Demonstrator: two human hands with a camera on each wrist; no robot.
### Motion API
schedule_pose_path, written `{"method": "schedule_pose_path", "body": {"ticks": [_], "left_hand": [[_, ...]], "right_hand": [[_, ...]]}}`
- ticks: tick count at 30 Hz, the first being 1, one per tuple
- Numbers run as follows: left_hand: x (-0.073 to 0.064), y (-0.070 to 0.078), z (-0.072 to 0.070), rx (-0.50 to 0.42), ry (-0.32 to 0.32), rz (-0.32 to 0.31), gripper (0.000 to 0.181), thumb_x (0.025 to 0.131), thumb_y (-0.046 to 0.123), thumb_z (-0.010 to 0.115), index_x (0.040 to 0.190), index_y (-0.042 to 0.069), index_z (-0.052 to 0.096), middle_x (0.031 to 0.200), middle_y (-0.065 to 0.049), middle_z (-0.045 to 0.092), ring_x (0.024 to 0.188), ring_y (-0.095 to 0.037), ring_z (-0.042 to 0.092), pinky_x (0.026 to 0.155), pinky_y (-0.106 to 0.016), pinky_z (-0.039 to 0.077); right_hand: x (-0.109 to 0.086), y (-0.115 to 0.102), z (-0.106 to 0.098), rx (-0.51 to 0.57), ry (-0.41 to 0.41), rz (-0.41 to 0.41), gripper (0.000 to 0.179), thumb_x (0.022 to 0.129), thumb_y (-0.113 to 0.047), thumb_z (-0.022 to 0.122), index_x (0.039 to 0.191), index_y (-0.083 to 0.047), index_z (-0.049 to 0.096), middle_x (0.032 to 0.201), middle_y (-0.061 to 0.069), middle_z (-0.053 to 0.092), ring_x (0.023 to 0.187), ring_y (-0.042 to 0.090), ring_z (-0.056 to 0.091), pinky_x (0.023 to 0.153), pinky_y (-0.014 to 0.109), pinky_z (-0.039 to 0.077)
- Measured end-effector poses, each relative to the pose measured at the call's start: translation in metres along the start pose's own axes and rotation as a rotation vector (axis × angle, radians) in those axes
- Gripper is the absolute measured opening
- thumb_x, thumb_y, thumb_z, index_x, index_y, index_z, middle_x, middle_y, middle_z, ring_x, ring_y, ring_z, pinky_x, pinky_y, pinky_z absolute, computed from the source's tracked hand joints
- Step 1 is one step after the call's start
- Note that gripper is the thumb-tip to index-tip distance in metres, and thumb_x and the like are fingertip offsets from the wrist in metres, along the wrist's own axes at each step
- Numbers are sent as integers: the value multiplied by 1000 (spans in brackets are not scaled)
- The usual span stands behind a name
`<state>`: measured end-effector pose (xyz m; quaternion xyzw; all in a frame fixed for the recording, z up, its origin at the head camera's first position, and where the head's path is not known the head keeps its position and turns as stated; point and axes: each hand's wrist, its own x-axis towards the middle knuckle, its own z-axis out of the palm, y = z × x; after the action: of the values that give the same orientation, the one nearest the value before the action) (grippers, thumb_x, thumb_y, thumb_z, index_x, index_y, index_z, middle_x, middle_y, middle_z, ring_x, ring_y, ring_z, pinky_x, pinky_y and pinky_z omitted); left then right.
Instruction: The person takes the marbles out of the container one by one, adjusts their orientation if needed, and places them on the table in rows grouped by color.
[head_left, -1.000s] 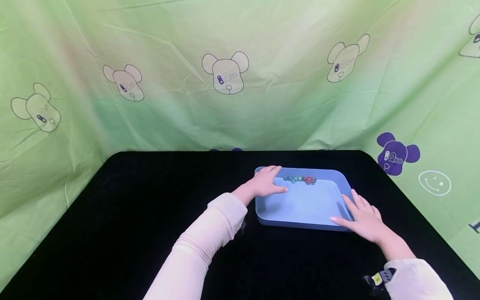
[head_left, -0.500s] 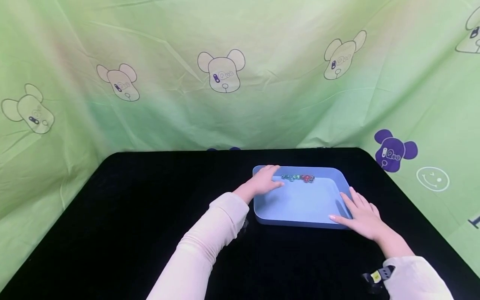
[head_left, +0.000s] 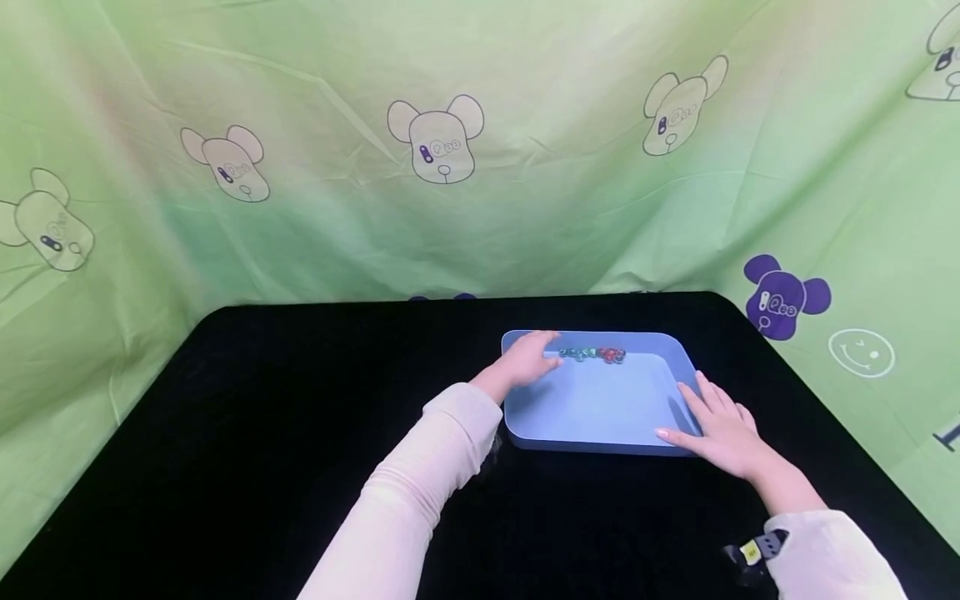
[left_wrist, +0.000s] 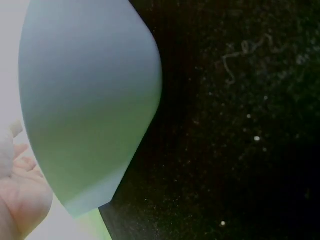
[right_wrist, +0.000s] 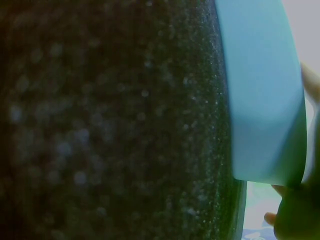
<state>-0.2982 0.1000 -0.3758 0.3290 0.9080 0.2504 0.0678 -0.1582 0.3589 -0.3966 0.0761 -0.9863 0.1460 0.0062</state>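
A blue rectangular tray lies on the black tabletop, right of the middle in the head view. Along its far wall sit several small glassy green balls and red balls in a row. My left hand reaches over the tray's left end, fingers toward the far rim and thumb near the green balls. Spread over the right front corner, my right hand touches the rim with its thumb and fingers. In both wrist views the tray's outer wall hides part of the hand.
The black cloth-covered table extends left and in front of the tray. A green curtain with cartoon bear heads hangs behind and on both sides. A small dark device sits at my right wrist.
My left thumb has drawn in toward the fingers. The right hand keeps its place at the tray's corner, while the head view has shifted slightly.
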Motion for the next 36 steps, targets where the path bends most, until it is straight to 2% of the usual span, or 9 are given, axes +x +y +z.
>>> {"method": "schedule_pose_path", "body": {"ticks": [7,13,22,28,36], "left_hand": [[4,1,4,30,-11,15,40,87,19,52,124,6,44,123,-5,47,114,-13,40,93,-18,28],[8,1,10,31,-18,-12,38,87,21,52,123,9,46,119,-3,50,111,-12,42,90,-20,32],[12,-1,16,32,17,7,35,87,19,52,119,7,49,116,-5,52,107,-14,46,88,-19,33],[14,0,16,33,39,-9,34,85,18,54,117,7,51,113,-5,53,105,-14,47,87,-18,34],[17,1,19,48,36,-21,35,85,19,54,118,7,50,114,-3,52,106,-13,46,88,-18,33]], "right_hand": [[-1,-2,-2,-9,1,9,83,79,-49,51,132,7,21,137,28,1,121,45,6,86,64,8],[0,-3,-1,1,-1,12,83,79,-49,51,132,7,20,138,28,0,121,45,5,86,64,7],[0,-2,0,3,-4,13,83,79,-49,51,133,6,20,138,27,0,122,45,4,87,63,7],[0,-2,-1,5,-5,7,83,79,-49,51,133,6,19,138,27,-1,122,45,3,86,64,7],[0,-3,-2,5,3,2,83,79,-48,52,132,7,20,138,28,1,122,45,4,86,64,8]]}}
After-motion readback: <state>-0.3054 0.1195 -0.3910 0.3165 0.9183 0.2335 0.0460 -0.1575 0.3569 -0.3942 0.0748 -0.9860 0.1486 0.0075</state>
